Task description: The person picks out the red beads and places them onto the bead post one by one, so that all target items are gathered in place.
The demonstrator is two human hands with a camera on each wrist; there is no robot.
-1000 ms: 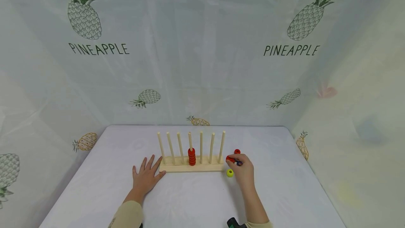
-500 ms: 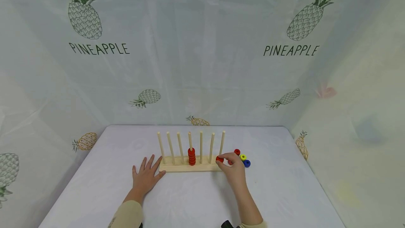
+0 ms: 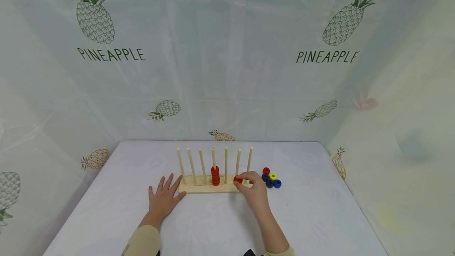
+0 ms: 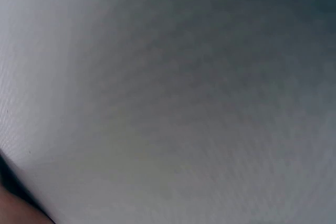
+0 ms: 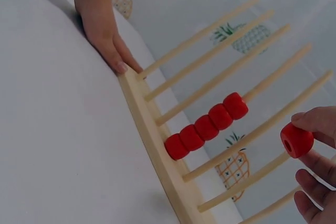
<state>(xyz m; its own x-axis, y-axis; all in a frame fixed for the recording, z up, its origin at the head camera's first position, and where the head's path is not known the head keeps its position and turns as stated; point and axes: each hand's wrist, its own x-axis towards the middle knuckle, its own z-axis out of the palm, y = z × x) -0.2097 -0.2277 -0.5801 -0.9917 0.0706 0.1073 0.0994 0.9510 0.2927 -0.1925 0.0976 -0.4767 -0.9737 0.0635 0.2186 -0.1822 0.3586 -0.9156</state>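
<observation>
Pinching red bead (image 5: 300,139), right grip (image 3: 255,191) near pegs (image 3: 226,165)

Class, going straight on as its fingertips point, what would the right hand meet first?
Probably the bare peg just left of the red bead that the right hand pinches, though depth is unclear.

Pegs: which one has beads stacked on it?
The middle peg, fourth from either end: it carries a stack of five red beads. The other six pegs show none; the single red bead is pinched in the right hand.
</observation>
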